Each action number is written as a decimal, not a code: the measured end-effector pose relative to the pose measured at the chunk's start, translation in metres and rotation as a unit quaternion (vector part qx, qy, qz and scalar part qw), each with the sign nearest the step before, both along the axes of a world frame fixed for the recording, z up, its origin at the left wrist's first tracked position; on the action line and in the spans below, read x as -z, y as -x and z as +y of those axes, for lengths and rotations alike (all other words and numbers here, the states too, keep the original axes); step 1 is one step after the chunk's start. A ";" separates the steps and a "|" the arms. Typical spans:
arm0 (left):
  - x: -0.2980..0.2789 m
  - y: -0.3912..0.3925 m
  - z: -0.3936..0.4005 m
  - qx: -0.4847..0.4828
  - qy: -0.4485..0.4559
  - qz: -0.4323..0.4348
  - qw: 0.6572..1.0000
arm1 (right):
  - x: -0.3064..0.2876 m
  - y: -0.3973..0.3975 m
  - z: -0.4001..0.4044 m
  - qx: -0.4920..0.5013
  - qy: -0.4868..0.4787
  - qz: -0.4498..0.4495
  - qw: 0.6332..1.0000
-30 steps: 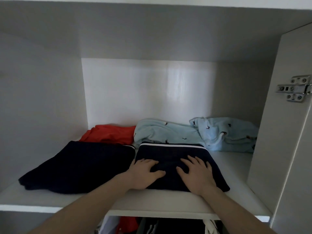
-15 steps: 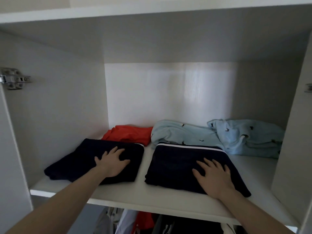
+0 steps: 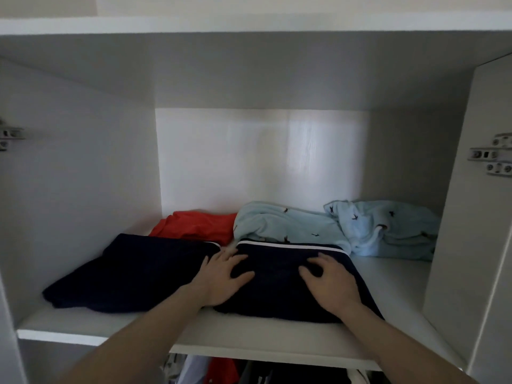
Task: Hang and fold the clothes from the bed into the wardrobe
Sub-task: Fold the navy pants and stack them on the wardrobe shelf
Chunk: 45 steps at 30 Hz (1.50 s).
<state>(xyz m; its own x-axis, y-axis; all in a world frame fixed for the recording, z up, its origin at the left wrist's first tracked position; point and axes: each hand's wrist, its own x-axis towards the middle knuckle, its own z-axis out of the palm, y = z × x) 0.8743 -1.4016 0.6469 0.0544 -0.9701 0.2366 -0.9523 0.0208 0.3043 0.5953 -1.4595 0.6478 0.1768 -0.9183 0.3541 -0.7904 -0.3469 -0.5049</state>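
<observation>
Two folded dark navy garments lie side by side on the white wardrobe shelf [image 3: 116, 327]. The right one [image 3: 279, 275] has a white stripe along its far edge. My left hand [image 3: 221, 278] rests flat on its left edge, fingers spread, over the gap to the left navy garment [image 3: 138, 273]. My right hand [image 3: 329, 281] presses on the right half of the striped garment, its fingertips bent a little into the cloth. Neither hand grips anything.
Behind the navy pair lie an orange-red garment [image 3: 194, 224] and two light blue printed garments [image 3: 288, 225] [image 3: 388, 228]. Bare shelf shows at the right [image 3: 393, 284]. Hinges sit on both side walls [image 3: 490, 156]. Hanging clothes [image 3: 221, 371] show below the shelf.
My left hand has moved right, off the left navy garment and onto the left edge of the striped one. My right hand has slid further back on that garment.
</observation>
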 end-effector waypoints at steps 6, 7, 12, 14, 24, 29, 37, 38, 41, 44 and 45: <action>0.018 -0.008 -0.010 -0.011 0.007 0.012 1.000 | -0.033 0.053 -0.072 0.154 -0.001 -0.040 0.987; 0.021 -0.009 -0.011 -0.013 0.008 0.012 1.000 | -0.032 0.063 -0.083 0.167 -0.021 0.001 0.986; 0.027 -0.013 -0.012 -0.001 0.014 0.022 1.000 | -0.032 0.081 -0.131 0.168 -0.025 0.121 0.978; 0.027 -0.013 -0.014 -0.001 0.019 0.027 0.999 | -0.036 0.081 -0.146 0.173 -0.008 0.159 0.972; 0.022 -0.010 -0.016 -0.002 0.023 0.023 0.999 | -0.029 0.084 -0.166 0.232 0.010 0.296 0.926; 0.021 -0.009 -0.016 -0.001 0.021 0.029 0.999 | -0.059 0.080 -0.175 0.233 0.103 0.213 0.943; 0.025 -0.010 -0.017 0.000 0.017 0.033 0.999 | -0.009 0.100 -0.202 0.217 -0.088 0.159 0.959; 0.026 -0.010 -0.017 0.000 0.017 0.033 0.999 | -0.002 0.101 -0.202 0.226 -0.071 0.149 0.960; 0.025 -0.008 -0.017 -0.001 0.019 0.035 0.999 | -0.001 0.106 -0.210 0.251 -0.077 0.157 0.952; 0.021 -0.008 -0.018 -0.002 0.022 0.039 0.999 | -0.015 0.098 -0.220 0.242 -0.125 0.191 0.943; 0.021 -0.007 -0.019 -0.002 0.021 0.036 0.999 | -0.023 0.090 -0.221 0.253 -0.134 0.190 0.939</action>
<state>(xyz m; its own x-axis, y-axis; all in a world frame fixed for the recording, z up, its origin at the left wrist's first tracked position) 0.8818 -1.4203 0.6260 0.0766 -0.9593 0.2717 -0.9277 0.0313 0.3719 0.5051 -1.6806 0.6709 -0.2386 -0.9661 0.0983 -0.9607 0.2200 -0.1691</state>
